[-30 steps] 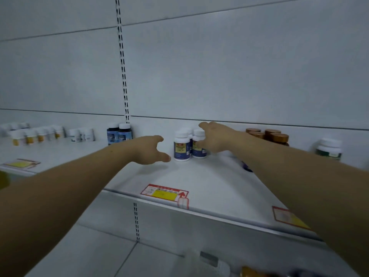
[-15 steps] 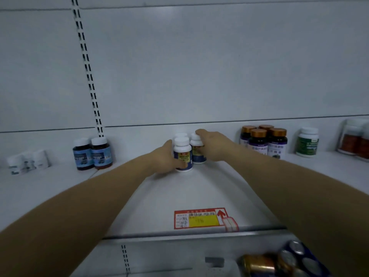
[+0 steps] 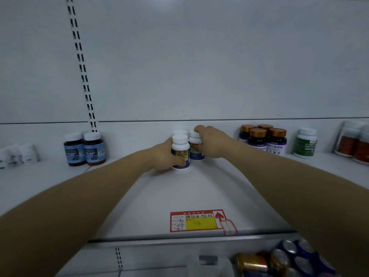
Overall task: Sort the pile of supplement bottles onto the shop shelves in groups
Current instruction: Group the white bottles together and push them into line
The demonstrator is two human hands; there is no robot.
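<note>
Three white-capped bottles with blue and yellow labels stand grouped at the back of the white shelf [image 3: 199, 192]. My left hand [image 3: 162, 156] grips the front bottle [image 3: 180, 151], thumb across its label. My right hand [image 3: 212, 143] holds the bottle beside it [image 3: 195, 148], fingers over its cap. A third bottle [image 3: 179, 132] stands behind them, mostly hidden.
Two brown bottles with blue labels [image 3: 85, 149] stand at the left, small white jars [image 3: 20, 154] further left. Gold-capped dark bottles [image 3: 263, 139], a green-labelled bottle [image 3: 305, 143] and red-brown jars [image 3: 357, 144] stand at the right. A red and yellow price tag [image 3: 197, 221] lies at the shelf front; cans [image 3: 287, 260] sit below.
My left hand reached forward and took hold of the front bottle. My right hand stayed on the neighbouring bottle. The view shifted right and closer to the shelf.
</note>
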